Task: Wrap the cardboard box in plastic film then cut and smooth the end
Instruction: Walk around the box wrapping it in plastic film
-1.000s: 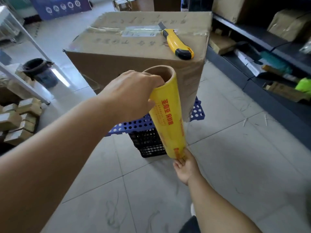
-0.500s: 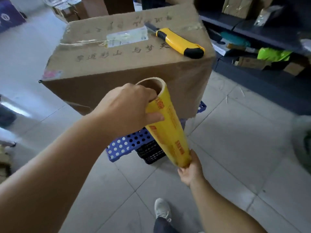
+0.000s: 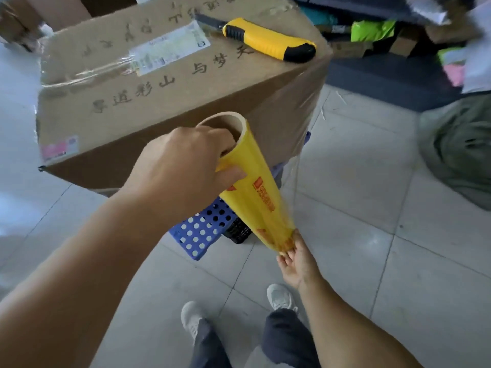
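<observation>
The cardboard box [image 3: 170, 102] sits on a blue crate [image 3: 204, 229] with a yellow knife [image 3: 268, 39] on top; the left hand [image 3: 186, 171] grips the film roll [image 3: 255, 187] at its upper end, fingers hooked into the core; the right hand [image 3: 295, 258] cups its lower end, fingers curled round it; clear film clings to the box's right corner.

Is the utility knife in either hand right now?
No, the utility knife lies on the cardboard box while both hands hold the film roll.

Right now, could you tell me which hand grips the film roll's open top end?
The left hand, fingers hooked into the film roll's core; the right hand supports the bottom.
</observation>
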Demonstrator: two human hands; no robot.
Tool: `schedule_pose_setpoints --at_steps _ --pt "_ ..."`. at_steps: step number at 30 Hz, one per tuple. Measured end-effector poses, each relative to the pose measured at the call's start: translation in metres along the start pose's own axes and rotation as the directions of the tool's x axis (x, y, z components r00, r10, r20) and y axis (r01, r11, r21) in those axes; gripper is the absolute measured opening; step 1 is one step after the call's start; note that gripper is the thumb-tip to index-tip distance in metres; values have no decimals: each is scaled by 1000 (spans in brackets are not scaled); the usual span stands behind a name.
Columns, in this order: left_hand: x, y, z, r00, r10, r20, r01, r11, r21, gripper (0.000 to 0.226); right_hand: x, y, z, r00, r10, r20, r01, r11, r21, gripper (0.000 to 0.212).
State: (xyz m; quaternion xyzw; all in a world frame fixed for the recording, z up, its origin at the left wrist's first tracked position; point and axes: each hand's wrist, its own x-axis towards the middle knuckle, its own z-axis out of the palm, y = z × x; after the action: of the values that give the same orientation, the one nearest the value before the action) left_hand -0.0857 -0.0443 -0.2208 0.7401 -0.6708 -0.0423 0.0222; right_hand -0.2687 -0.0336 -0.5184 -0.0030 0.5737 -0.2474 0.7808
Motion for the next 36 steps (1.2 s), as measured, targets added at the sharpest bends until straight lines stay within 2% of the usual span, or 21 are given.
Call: schedule_pose_setpoints --at_steps 2,4,8,10,12,17,19,21,23,26,29,31,32,34,36 --pt "-3 -8 -1 999 26 -39 -25 999 26 39 0 16 6 998 -24 -56 27 998 52 67" --pt "-7 -20 -2 998 49 -48 -49 999 15 42 -4 34 13 995 -48 -89 58 992 114 61" --pt "-17 -50 -4 985 171 -38 -171 985 4 28 -17 69 30 983 -111 -144 143 961 236 31" --pt "-19 -64 -7 977 214 -18 -214 977 -6 21 -20 85 37 976 -147 -162 189 942 278 28" --pt "-21 -76 -10 971 241 5 -241 971 -11 25 -25 99 45 970 -171 -174 220 922 318 34" --pt "-26 -86 -19 957 281 -68 -276 959 70 25 -29 120 66 948 -199 -250 255 943 215 27" --pt "-31 -89 -23 950 308 -57 -307 951 18 29 -29 132 70 966 -184 -184 225 946 234 29" --pt "-36 -96 -21 933 359 10 -359 933 -26 23 -30 150 75 976 -197 -97 218 923 316 26" --pt "-40 -102 -22 929 368 32 -367 930 -15 33 -31 168 80 965 -239 -105 261 903 341 21" --pt "-43 -107 -26 935 352 -39 -347 933 96 36 -32 186 86 941 -259 -218 316 903 291 17" --pt "-58 -118 -26 903 426 -50 -421 902 94 42 -39 209 96 946 -289 -146 323 875 359 20" --pt "-68 -131 -25 891 453 -39 -448 889 91 58 -41 226 103 929 -323 -179 368 850 376 23" --pt "-73 -138 -27 892 449 -62 -441 891 109 57 -41 232 104 917 -327 -230 391 854 343 19" --pt "-80 -149 -33 893 431 -129 -407 896 177 42 -50 240 111 901 -303 -309 397 862 314 16" --pt "-89 -160 -38 893 428 -139 -403 898 177 42 -55 251 119 913 -309 -265 389 854 346 17"
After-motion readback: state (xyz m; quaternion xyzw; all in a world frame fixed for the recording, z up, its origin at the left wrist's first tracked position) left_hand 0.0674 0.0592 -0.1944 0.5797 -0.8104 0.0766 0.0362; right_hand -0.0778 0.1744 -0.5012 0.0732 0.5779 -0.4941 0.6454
